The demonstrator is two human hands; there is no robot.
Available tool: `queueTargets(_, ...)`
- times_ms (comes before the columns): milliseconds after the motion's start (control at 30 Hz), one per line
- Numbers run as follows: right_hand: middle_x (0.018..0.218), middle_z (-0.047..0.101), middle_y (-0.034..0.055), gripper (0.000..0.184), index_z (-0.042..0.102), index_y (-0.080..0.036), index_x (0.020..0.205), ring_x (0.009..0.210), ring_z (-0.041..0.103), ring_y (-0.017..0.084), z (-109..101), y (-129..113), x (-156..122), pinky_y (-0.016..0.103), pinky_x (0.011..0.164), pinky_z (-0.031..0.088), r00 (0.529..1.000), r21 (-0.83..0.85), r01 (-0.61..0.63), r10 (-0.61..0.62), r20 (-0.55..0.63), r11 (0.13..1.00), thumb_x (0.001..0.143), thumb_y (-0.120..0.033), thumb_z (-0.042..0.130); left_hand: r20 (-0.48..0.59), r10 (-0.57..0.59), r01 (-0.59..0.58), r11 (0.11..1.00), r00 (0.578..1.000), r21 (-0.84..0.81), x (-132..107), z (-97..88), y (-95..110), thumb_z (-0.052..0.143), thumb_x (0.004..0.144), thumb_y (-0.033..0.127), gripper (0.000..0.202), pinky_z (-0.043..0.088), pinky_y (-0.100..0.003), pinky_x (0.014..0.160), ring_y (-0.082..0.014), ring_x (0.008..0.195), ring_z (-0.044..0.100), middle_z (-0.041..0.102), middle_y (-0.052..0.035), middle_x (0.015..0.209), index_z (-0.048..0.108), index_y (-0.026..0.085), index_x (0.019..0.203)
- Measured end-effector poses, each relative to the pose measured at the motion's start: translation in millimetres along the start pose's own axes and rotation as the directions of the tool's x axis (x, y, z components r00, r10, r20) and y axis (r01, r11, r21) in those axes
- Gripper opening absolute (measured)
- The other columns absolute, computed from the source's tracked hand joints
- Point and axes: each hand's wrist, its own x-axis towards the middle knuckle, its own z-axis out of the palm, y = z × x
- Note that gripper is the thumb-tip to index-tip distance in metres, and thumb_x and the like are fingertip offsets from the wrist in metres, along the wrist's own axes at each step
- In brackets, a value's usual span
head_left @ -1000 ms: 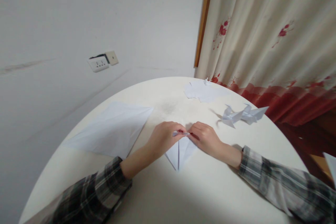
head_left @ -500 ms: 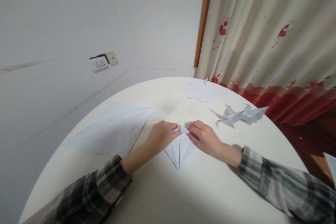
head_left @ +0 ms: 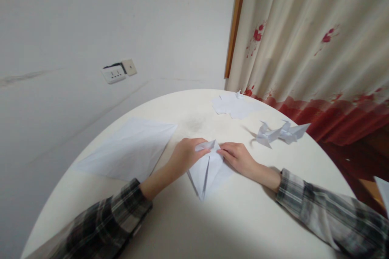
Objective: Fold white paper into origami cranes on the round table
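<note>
A folded sheet of white paper [head_left: 209,170] lies in front of me, kite-shaped, with its point toward me and a crease slit down the middle. My left hand [head_left: 189,154] pinches its upper left edge between thumb and fingers, where a flap stands slightly raised. On the upper right edge, my right hand [head_left: 238,157] grips the paper with the thumb on top. The fingertips beneath the paper are hidden. Both hands sit close together near the top corner.
A large white paper sheet [head_left: 127,149] lies left on the round white table [head_left: 170,226]. Two folded paper birds [head_left: 269,133] stand at the right. Farther back are paper pieces [head_left: 234,106] with a small folded paper figure [head_left: 239,95]. A wall and a curtain [head_left: 291,48] border the table.
The folded paper's top flaps have lifted and its centre slit has opened wider. Its lower point has shifted slightly left. My right hand has turned a little, its fingers now straighter.
</note>
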Motion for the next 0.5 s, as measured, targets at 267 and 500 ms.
queueTargets(267, 0.072, 0.063, 0.0034, 0.026, 0.060, -0.017, 0.076, 0.067, 0.056, 0.013, 0.1, -0.7, -0.3, 0.023, 0.065, 0.040, 1.000, 0.001, 0.012, -0.012, 0.012, 1.000, 0.091, -0.028, 0.042, 0.052, -0.003, 0.009, 0.992, 0.999, -0.126, 0.5, 3.6, -3.2, 0.063, 0.071, 0.026, 0.019, 0.041, -0.022, 0.069, -0.0157, 0.078, 0.062, 0.070, 0.0000, 0.086, 0.067, 0.021, 0.088)
queueTargets(500, 0.068, 0.054, 0.0016, 0.019, 0.056, -0.017, 0.074, 0.065, 0.050, 0.012, 0.2, 0.7, 0.8, 0.022, 0.062, 0.039, 0.994, -0.018, 0.096, -0.095, 0.063, 0.995, 0.087, -0.029, 0.049, 0.087, -0.072, 0.075, 0.997, 0.994, -0.035, 0.8, 1.9, 0.0, 0.063, 0.070, 0.033, 0.017, 0.032, -0.022, 0.054, -0.0131, 0.059, 0.054, 0.064, 0.0018, 0.063, 0.064, 0.016, 0.067)
